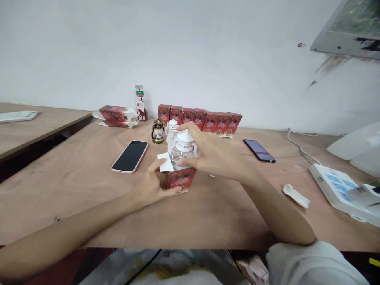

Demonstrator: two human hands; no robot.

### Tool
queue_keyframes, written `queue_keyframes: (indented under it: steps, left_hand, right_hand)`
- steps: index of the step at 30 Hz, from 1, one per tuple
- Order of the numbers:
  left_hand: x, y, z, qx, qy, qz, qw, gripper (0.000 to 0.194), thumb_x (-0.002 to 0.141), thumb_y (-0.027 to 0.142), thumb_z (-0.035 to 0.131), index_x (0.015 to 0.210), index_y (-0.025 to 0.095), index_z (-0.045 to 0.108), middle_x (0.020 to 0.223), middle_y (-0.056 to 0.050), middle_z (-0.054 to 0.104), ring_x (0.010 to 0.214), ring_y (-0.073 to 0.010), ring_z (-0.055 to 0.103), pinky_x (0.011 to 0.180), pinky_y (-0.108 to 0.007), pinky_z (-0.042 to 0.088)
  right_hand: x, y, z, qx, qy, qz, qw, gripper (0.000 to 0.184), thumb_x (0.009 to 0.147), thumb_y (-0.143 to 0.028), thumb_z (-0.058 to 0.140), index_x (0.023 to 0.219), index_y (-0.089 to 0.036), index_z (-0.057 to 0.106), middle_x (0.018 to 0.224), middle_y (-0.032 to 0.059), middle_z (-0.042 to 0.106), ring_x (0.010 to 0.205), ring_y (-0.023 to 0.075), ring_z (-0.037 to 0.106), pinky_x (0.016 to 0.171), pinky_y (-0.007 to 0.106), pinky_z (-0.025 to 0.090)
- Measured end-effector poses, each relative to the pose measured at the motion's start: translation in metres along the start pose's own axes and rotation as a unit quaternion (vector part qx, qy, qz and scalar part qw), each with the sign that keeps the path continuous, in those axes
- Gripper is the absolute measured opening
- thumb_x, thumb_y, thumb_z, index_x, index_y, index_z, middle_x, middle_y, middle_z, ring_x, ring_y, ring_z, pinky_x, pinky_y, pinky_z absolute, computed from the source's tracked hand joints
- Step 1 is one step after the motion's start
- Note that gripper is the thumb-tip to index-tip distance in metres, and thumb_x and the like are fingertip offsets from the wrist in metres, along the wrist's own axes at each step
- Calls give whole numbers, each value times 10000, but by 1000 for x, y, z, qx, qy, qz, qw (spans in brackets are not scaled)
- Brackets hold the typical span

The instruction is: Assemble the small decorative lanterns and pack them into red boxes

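Note:
My left hand point(154, 184) grips a small red carton point(181, 179) standing open on the wooden table point(89, 186), its white flap point(165, 161) turned up. My right hand point(212, 154) is closed round a white miniature lantern point(184, 147) whose base sits in the mouth of the carton. Just behind stand a bronze lantern point(158, 132) and another white lantern point(172, 127).
A row of several red cartons point(202, 117) lines the wall. Flattened cartons point(116, 115) and a glue tube point(140, 103) lie at the back left. A pink-cased phone point(130, 156) and a dark phone point(259, 150) flank my hands. White scrap point(295, 195) and a white device point(341, 190) lie at right.

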State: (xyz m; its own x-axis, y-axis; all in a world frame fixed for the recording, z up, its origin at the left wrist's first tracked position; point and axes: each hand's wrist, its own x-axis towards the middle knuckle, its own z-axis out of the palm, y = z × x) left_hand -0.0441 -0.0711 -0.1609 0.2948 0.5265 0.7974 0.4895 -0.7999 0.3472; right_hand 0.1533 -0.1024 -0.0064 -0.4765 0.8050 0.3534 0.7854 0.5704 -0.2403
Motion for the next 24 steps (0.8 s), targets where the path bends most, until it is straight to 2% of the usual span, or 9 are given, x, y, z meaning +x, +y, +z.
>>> queue_keyframes:
  steps: [4, 9, 11, 15, 18, 21, 24]
  left_hand:
    - [2, 3, -2, -16, -18, -49, 998, 807, 677, 480, 746, 1288, 286, 256, 907, -21, 558, 683, -231, 665, 566, -428, 589]
    - [0, 4, 0, -8, -33, -78, 996, 850, 663, 492, 752, 1282, 256, 220, 923, -11, 554, 716, -215, 671, 629, -408, 590]
    - [-1, 3, 0, 5, -21, -73, 997, 857, 667, 480, 751, 1285, 258, 200, 1008, -35, 551, 704, -198, 670, 644, -408, 591]
    - [-2, 1, -2, 18, -8, -14, 1000, 777, 689, 486, 730, 1267, 289, 248, 1155, -94, 515, 708, -214, 675, 662, -448, 597]
    - [0, 1, -3, 10, -23, -4, 1000, 787, 701, 476, 722, 1299, 300, 241, 1001, -56, 570, 699, -239, 671, 651, -452, 592]
    - [1, 2, -3, 9, -14, -5, 1000, 927, 704, 481, 718, 1388, 292, 121, 889, -34, 579, 690, -249, 665, 593, -423, 581]
    - [4, 5, -3, 8, -16, -30, 999, 1069, 680, 494, 734, 1442, 270, 19, 860, -33, 592, 669, -252, 652, 566, -420, 571]
  right_hand:
    - [9, 3, 11, -2, 13, 0, 1000, 601, 737, -390, 652, 1241, -232, 366, 955, 50, 642, 778, 233, 606, 607, 264, 373]
    - [10, 4, 18, 14, 36, 10, 999, 685, 703, -348, 694, 1258, -200, 322, 979, 70, 637, 775, 229, 609, 618, 273, 377]
    - [9, 4, 17, 7, 32, 7, 999, 676, 699, -350, 696, 1246, -201, 329, 966, 67, 642, 753, 223, 605, 603, 264, 365]
    - [8, 2, 14, -35, 18, 3, 999, 631, 692, -357, 698, 1210, -208, 370, 856, 40, 645, 691, 217, 591, 568, 248, 330]
    - [8, 3, 7, -33, 6, 3, 999, 587, 720, -368, 663, 1210, -210, 381, 787, 15, 638, 655, 202, 586, 553, 238, 322]
    - [8, 6, 0, 3, -20, -8, 1000, 541, 757, -350, 605, 1229, -221, 374, 850, 10, 652, 674, 187, 601, 554, 230, 341]
    - [10, 10, -2, 31, -56, -23, 998, 601, 748, -307, 608, 1282, -223, 347, 899, 9, 666, 739, 191, 620, 584, 234, 375]
